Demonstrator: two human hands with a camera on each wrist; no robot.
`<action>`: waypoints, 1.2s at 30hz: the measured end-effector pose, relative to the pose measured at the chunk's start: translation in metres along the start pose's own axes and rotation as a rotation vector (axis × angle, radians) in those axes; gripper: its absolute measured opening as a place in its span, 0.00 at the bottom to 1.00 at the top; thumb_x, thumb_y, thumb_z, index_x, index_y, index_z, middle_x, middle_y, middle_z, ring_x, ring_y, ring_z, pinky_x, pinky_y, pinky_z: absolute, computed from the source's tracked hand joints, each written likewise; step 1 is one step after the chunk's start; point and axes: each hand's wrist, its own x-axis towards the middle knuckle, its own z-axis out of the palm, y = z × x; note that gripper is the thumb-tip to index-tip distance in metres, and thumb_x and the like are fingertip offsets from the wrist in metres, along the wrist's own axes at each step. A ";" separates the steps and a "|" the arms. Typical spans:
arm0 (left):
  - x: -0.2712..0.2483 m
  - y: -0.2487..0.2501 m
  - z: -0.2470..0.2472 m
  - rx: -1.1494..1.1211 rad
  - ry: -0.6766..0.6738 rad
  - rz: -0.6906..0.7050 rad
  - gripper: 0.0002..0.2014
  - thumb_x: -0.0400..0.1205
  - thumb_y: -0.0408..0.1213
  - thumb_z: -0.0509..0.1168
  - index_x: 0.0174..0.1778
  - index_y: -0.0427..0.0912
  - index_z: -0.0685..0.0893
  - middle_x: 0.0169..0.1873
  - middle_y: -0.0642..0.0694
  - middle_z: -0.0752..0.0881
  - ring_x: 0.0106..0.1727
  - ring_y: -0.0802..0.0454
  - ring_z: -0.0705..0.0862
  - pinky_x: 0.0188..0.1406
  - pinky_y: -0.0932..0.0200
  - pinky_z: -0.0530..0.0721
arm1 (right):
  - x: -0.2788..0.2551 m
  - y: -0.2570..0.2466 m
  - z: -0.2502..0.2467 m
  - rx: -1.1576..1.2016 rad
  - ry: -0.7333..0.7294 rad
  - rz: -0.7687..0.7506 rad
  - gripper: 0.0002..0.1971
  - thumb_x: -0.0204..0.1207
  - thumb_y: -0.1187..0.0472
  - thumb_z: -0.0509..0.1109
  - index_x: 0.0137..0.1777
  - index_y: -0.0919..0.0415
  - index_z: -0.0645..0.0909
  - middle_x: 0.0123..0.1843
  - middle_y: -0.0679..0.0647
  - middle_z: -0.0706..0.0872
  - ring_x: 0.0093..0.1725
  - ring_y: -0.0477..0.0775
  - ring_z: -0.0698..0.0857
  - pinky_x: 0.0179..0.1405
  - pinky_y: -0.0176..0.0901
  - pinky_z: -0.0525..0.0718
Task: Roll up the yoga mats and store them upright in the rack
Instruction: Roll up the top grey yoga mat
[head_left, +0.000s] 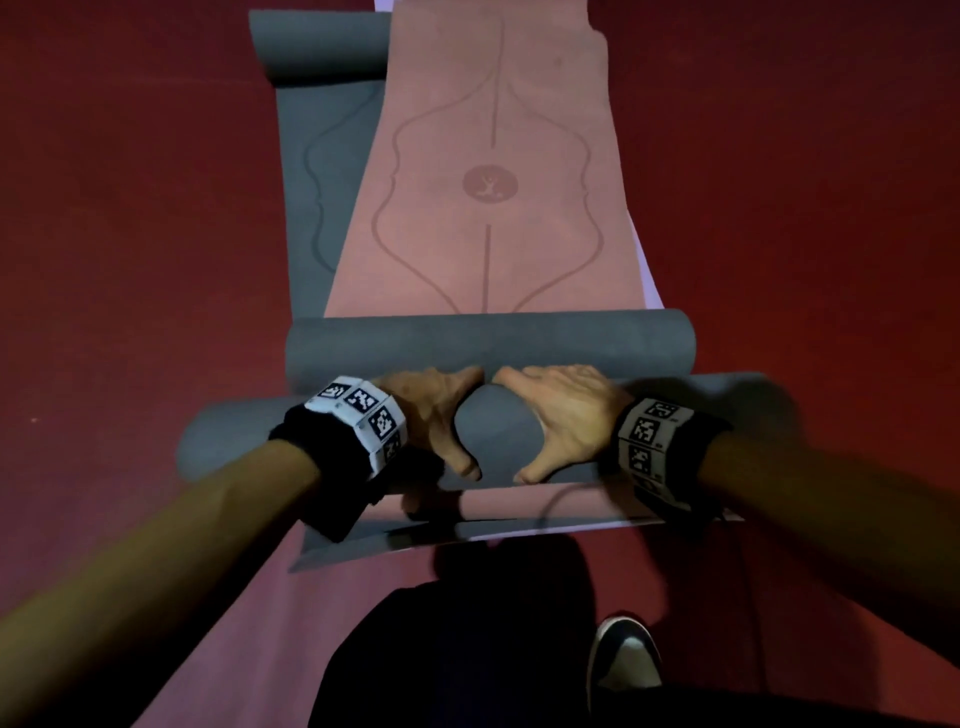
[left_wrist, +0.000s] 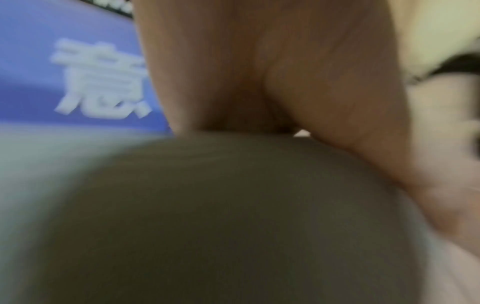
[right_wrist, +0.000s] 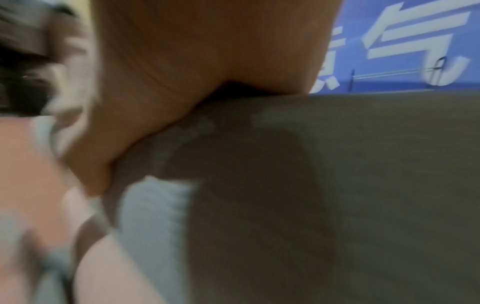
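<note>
A thick grey mat roll (head_left: 483, 431) lies crosswise on the floor in front of me. My left hand (head_left: 431, 415) and right hand (head_left: 561, 415) sit side by side on its middle, fingers curved over the far side and thumbs on the near side. The wrist views show the left palm (left_wrist: 259, 72) and right palm (right_wrist: 194, 61) on the grey roll (left_wrist: 233, 205) (right_wrist: 337, 164). Just beyond lies a second, thinner grey roll (head_left: 488, 343), the near end of a pink mat (head_left: 488, 156) spread flat with a line pattern. My fingertips are hidden between the two rolls.
A grey mat (head_left: 322, 156) lies under the pink one at the left, its far end curled (head_left: 317, 47). Red floor (head_left: 805, 208) surrounds the mats. My shoe (head_left: 623, 654) stands below the roll. A blue wall (right_wrist: 415, 41) with white characters shows ahead.
</note>
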 end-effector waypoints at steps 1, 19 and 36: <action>-0.002 0.002 0.005 0.081 0.031 0.008 0.46 0.51 0.64 0.81 0.61 0.58 0.68 0.53 0.51 0.85 0.54 0.45 0.86 0.56 0.46 0.85 | 0.000 0.002 -0.002 0.032 -0.002 0.011 0.48 0.48 0.24 0.79 0.67 0.42 0.67 0.57 0.46 0.84 0.58 0.57 0.85 0.53 0.53 0.81; 0.001 0.001 0.002 -0.043 -0.019 -0.012 0.45 0.51 0.59 0.83 0.63 0.64 0.71 0.54 0.57 0.87 0.57 0.52 0.87 0.58 0.46 0.86 | 0.000 0.008 -0.003 0.075 -0.054 -0.012 0.50 0.47 0.21 0.79 0.67 0.39 0.62 0.58 0.46 0.84 0.59 0.56 0.85 0.49 0.49 0.74; 0.002 0.001 0.009 -0.036 -0.003 -0.040 0.43 0.47 0.65 0.80 0.56 0.66 0.70 0.45 0.57 0.88 0.48 0.51 0.88 0.51 0.46 0.89 | -0.002 0.000 0.003 0.031 -0.082 -0.023 0.54 0.47 0.20 0.78 0.71 0.44 0.64 0.59 0.48 0.83 0.61 0.57 0.84 0.56 0.54 0.80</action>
